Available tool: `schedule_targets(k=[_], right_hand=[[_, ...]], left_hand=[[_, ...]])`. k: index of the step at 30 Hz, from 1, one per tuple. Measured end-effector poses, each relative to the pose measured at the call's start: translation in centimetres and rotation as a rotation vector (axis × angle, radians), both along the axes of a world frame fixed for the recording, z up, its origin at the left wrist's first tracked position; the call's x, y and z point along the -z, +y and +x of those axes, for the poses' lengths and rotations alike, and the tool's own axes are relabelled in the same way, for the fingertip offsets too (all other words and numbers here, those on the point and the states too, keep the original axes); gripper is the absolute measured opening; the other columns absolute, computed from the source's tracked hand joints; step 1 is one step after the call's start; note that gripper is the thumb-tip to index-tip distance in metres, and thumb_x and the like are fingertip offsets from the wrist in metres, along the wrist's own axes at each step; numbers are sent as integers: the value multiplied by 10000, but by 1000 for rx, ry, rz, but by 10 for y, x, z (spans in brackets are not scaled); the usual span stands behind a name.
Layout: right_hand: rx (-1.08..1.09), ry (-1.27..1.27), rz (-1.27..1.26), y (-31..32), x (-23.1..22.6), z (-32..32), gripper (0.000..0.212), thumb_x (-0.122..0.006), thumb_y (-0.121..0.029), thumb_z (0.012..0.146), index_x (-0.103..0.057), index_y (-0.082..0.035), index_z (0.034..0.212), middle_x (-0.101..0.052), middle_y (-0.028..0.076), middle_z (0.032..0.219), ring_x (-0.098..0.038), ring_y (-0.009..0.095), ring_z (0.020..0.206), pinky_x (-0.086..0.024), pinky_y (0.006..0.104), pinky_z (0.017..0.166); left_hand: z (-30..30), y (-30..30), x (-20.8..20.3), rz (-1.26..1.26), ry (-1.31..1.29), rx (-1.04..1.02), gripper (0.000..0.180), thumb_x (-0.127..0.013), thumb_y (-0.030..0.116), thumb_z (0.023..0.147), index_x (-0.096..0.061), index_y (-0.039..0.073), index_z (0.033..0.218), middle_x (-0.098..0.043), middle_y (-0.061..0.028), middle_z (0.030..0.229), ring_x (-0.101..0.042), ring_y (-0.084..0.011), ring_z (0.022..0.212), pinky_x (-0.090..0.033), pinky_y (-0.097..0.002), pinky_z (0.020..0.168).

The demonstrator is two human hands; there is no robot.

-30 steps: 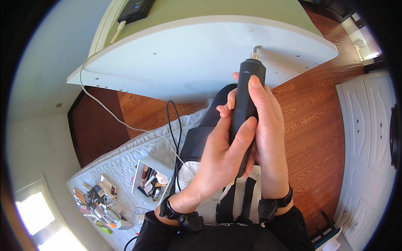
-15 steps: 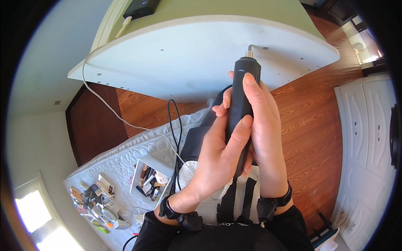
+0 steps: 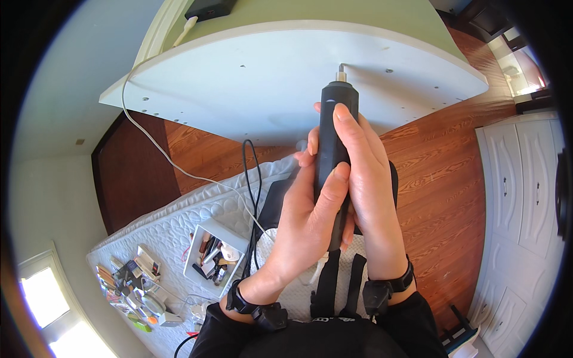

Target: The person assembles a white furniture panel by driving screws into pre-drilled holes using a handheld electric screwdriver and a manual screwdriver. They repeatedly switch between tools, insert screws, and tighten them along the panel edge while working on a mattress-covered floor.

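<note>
Both my hands grip a black electric screwdriver (image 3: 329, 134), which points away from me with its metal bit against or very near a white board (image 3: 268, 77). My left hand (image 3: 304, 218) wraps the lower part of the handle from the left, thumb across it. Higher up, my right hand (image 3: 371, 173) closes round the body from the right, with its thumb lying along the top. Several small holes dot the board's face, one (image 3: 389, 71) just right of the bit. Whether a screw sits under the bit is too small to tell.
A white cable (image 3: 161, 149) runs from a black device (image 3: 210, 7) on the board's far side down towards my lap. At left, a mattress (image 3: 221, 209) carries a white bin (image 3: 234, 234) of small items and a heap of clutter (image 3: 140, 292). White cabinets (image 3: 507, 185) line the right.
The screwdriver and both hands have shifted left across the board, so its bit is farther from the hole on the right. My grip looks the same.
</note>
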State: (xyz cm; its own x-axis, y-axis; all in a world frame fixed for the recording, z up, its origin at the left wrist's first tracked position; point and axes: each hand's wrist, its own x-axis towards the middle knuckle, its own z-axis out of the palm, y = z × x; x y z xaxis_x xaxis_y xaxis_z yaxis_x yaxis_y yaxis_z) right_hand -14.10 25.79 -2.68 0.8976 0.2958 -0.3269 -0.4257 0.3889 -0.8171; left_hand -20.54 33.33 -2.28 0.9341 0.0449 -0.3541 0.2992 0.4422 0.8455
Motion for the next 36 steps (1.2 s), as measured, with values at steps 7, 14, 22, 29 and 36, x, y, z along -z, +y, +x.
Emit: schedule_targets(k=[7, 14, 22, 29, 36], right_hand=[[36, 13, 2, 0, -2, -1, 501, -554, -417, 951, -542, 35, 1168, -548, 72, 766, -555, 159, 699, -505, 282, 706], [0, -13, -39, -5, -3, 1, 511, -558, -423, 947, -536, 37, 1170, -556, 72, 768, -580, 165, 723, -503, 277, 704], [-9, -5, -31, -9, -3, 4, 487, -546, -408, 958, -539, 32, 1165, -567, 77, 772, -579, 161, 734, -497, 281, 711], [-27, 5, -48, -11, -4, 4, 482, -534, -407, 966, -543, 30, 1170, -570, 74, 773, -575, 157, 734, -492, 274, 721], [-39, -12, -39, -12, -5, 4, 479, -518, -402, 976, -547, 32, 1178, -572, 71, 766, -581, 157, 733, -486, 268, 711]], left_hand=[[1, -2, 0, 12, -16, -11, 414, -453, 222, 1024, -349, -70, 1298, -554, -48, 713, -499, -84, 426, -385, -223, 374], [2, -6, -2, 19, -4, -24, 416, -438, 215, 1027, -329, -71, 1309, -553, -53, 735, -496, -79, 430, -383, -221, 376], [3, -12, -1, 7, -19, -36, 389, -434, 211, 1026, -342, -73, 1275, -549, -43, 743, -481, -69, 421, -381, -214, 382], [1, -12, 0, 144, 14, -5, 405, -389, 266, 1041, -441, -61, 1275, -587, -61, 953, -566, -94, 538, -454, -205, 495], [3, -14, -1, 46, -31, -64, 386, -434, 185, 1022, -343, -76, 1291, -554, -53, 774, -494, -71, 436, -389, -216, 375]])
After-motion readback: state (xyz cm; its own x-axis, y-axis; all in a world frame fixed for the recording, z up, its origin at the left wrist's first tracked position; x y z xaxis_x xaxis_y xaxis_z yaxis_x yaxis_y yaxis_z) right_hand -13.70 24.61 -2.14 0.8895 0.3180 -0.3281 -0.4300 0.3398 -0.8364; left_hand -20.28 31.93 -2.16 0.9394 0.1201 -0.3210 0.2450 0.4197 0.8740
